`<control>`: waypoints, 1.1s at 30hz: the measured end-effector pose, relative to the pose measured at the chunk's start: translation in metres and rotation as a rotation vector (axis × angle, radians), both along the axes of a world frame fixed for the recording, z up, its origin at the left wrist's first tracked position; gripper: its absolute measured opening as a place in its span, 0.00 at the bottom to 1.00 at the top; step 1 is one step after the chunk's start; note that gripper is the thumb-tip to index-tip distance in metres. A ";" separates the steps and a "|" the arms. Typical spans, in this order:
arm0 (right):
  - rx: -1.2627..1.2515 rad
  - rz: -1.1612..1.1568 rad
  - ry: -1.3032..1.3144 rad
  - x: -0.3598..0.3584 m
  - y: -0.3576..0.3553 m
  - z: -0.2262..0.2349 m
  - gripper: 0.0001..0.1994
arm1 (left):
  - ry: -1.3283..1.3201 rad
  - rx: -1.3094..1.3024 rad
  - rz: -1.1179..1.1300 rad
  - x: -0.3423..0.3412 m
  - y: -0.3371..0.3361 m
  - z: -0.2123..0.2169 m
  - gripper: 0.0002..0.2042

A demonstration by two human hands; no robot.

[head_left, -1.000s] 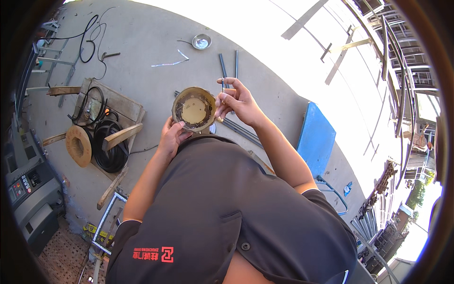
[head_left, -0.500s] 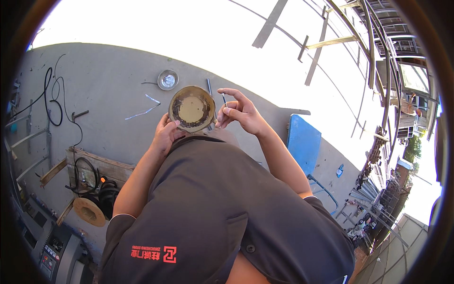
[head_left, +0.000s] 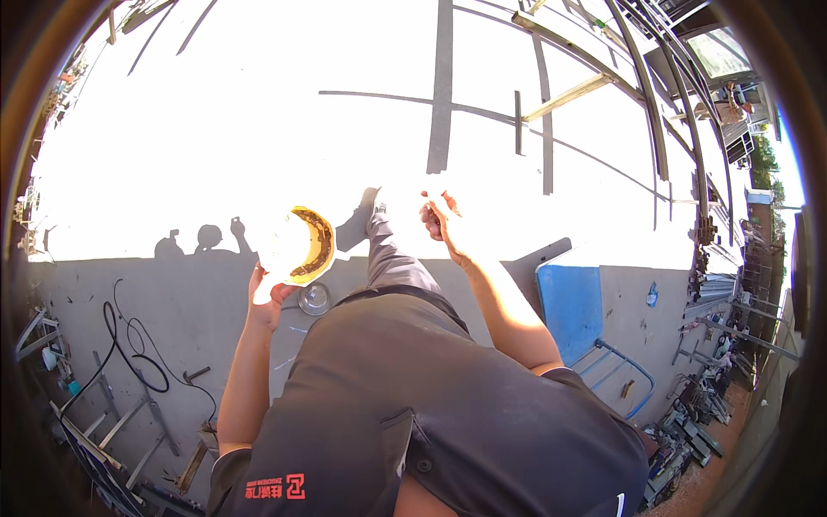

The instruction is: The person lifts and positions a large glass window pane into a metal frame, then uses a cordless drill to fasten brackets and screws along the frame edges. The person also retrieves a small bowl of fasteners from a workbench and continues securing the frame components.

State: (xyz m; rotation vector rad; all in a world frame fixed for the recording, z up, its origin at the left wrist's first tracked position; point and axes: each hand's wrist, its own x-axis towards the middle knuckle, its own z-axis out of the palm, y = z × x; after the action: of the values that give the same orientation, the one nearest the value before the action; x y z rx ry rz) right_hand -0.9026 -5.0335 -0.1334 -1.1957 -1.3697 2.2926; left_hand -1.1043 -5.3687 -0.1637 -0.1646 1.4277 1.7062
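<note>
My left hand (head_left: 269,295) is closed on the rim of a round bowl (head_left: 322,246), held out at the left. Dark brown residue coats its inner wall; sun glare washes out its left side. My right hand (head_left: 444,222), away from the bowl, has its fingers curled together in bright sun. A slim stick-like thing was between them a moment ago; glare now hides most of it. Beyond my waist one leg steps forward, its dark shoe (head_left: 369,205) on the sunlit ground. A small shiny metal bowl (head_left: 315,298) lies on the ground beside my left forearm.
Right of me stands a blue flatbed cart (head_left: 570,306) with a tubular handle. Black cable (head_left: 121,345) and a hammer (head_left: 197,375) lie on the concrete at left. Metal frames (head_left: 637,95) stand far right; assorted scrap (head_left: 689,431) is heaped at near right.
I have stepped forward toward the sunlit ground. My left hand has carried the bowl left and out of the shade, and my right hand has moved apart from it.
</note>
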 end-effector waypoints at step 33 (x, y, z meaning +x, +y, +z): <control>0.108 -0.006 -1.319 -0.384 0.572 -0.179 0.15 | 0.005 0.022 -0.275 -0.802 0.783 0.003 0.20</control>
State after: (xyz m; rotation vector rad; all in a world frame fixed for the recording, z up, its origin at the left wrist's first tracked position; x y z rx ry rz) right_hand -1.2866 -4.4619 -0.3123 -2.8213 -1.6748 1.2154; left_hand -1.9060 -4.5853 -0.1608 0.0467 1.3657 1.4967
